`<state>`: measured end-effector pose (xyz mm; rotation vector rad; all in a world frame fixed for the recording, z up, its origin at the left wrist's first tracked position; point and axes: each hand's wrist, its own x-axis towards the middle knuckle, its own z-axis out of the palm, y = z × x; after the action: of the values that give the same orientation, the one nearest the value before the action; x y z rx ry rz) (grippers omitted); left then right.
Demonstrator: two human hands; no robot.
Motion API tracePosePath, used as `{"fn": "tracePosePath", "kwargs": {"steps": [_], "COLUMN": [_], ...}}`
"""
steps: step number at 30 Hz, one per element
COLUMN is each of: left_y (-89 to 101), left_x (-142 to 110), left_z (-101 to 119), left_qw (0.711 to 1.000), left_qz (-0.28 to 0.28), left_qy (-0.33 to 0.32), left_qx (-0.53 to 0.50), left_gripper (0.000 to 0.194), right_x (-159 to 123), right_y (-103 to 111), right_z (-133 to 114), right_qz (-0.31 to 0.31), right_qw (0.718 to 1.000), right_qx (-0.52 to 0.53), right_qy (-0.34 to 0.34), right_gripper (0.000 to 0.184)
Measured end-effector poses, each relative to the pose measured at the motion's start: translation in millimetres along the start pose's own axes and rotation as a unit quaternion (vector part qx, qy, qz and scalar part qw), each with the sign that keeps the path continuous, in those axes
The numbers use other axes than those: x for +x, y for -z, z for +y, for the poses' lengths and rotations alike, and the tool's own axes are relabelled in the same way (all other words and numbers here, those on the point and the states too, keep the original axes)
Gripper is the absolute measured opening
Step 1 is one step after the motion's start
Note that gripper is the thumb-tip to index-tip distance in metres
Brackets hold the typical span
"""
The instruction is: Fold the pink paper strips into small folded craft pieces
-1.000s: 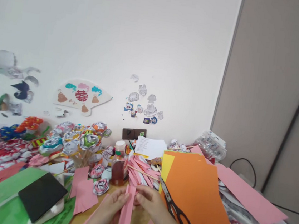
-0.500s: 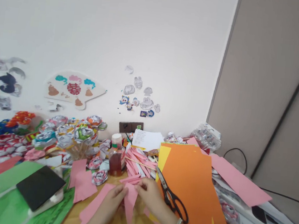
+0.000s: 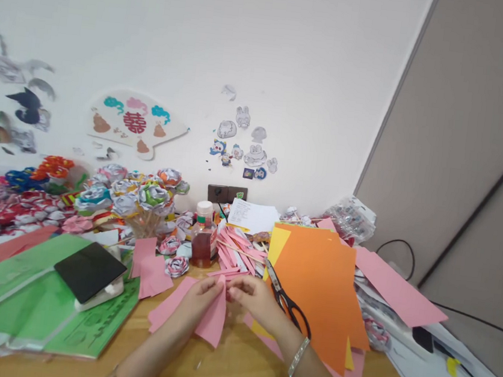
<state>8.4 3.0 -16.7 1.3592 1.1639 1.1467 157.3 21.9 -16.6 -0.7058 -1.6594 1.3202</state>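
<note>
A narrow piece of pink paper (image 3: 212,324) hangs from my left hand (image 3: 195,301), pinched near its top between thumb and fingers. My right hand (image 3: 256,299) is closed, with its curled fingertips at the upper right edge of the same piece; exactly how they grip is partly hidden. Under my left hand, more pink paper (image 3: 166,307) lies on the wooden table (image 3: 226,364). To the right of my right hand, black-handled scissors (image 3: 289,308) rest on a stack of orange sheets (image 3: 320,281). Beyond my fingers is a pile of cut pink strips (image 3: 239,249).
A bottle of reddish liquid (image 3: 202,246) stands behind the hands. Rolled paper flowers (image 3: 128,195) crowd the back left. A black square device (image 3: 90,271) sits on green packaging (image 3: 33,309). At right are a pink sheet (image 3: 397,288), a power strip (image 3: 399,331) and cables.
The view has tilted down and shifted slightly left. Between my hands the pink paper has turned, its lower end now swung left and showing a wider face. Both hands stay close together.
</note>
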Motion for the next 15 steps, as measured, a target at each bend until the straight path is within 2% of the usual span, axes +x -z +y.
{"fn": "tracePosePath", "kwargs": {"steps": [4, 6, 12, 15], "left_y": [-2.9, -4.3, -6.2, -6.9], "left_x": [2, 1, 2, 2], "left_z": [-1, -2, -7, -10], "left_qw": [0.999, 0.998, 1.0, 1.0], "left_qz": [0.018, 0.023, 0.0, 0.023], "left_qy": [-0.035, -0.033, -0.022, -0.015], "left_qx": [0.03, 0.044, 0.001, 0.0], "left_gripper": [0.025, 0.025, 0.036, 0.035], "right_x": [4, 4, 0, 0], "right_y": [-2, -2, -4, -5], "right_z": [15, 20, 21, 20], "right_qz": [0.033, 0.04, -0.008, 0.0], "right_qw": [0.999, 0.999, 0.999, 0.999], "right_qx": [-0.011, -0.034, -0.032, -0.047], "right_qy": [0.001, -0.002, 0.012, 0.009], "right_gripper": [0.026, 0.03, 0.04, 0.038]}}
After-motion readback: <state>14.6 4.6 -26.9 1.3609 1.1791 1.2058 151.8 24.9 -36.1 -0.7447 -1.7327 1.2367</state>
